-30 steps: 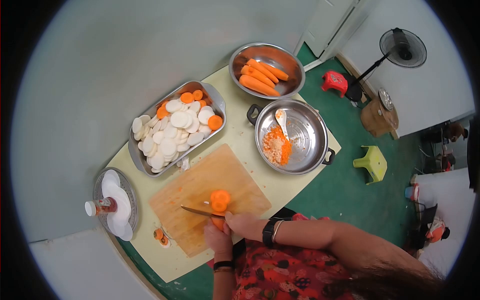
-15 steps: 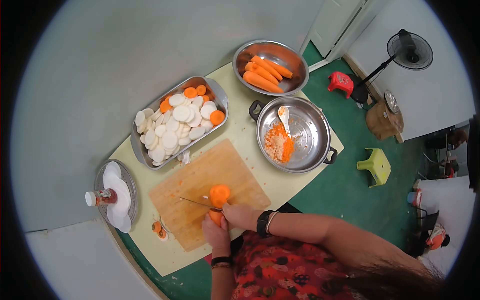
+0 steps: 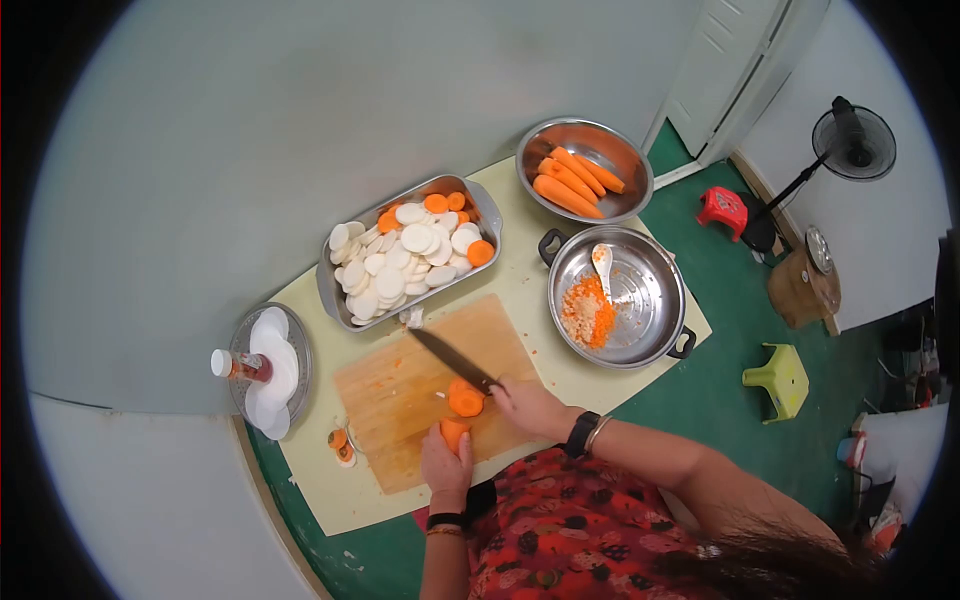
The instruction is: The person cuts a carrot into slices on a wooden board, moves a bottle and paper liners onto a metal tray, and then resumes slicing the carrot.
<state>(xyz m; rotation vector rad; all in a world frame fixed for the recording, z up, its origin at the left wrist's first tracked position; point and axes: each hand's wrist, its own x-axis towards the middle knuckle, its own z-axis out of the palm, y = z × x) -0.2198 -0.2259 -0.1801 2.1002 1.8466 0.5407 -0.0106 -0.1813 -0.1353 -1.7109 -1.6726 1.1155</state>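
Note:
My right hand (image 3: 527, 407) is closed round the handle of a kitchen knife (image 3: 447, 355), whose blade points up and left above the wooden cutting board (image 3: 490, 330). Fingers of my left hand (image 3: 446, 467) grip a carrot piece (image 3: 455, 431) at the board's near edge. Between the two hands lie cut carrot slices (image 3: 465, 398) on the board, just below the blade. Small orange and white scraps are scattered on the wood.
Behind the board stands a metal tray (image 3: 327, 290) of white and carrot slices. A steel bowl (image 3: 640, 205) holds several carrots. Beside it, a two-handled pan (image 3: 640, 275) contains chopped bits and a spoon. At left, a plate (image 3: 305, 345) carries a jar (image 3: 240, 365). Carrot ends (image 3: 342, 446) lie nearby.
My right hand has lifted the knife away from the carrot piece and swung its blade over the slices. The left hand still holds the piece. The whole view has shifted.

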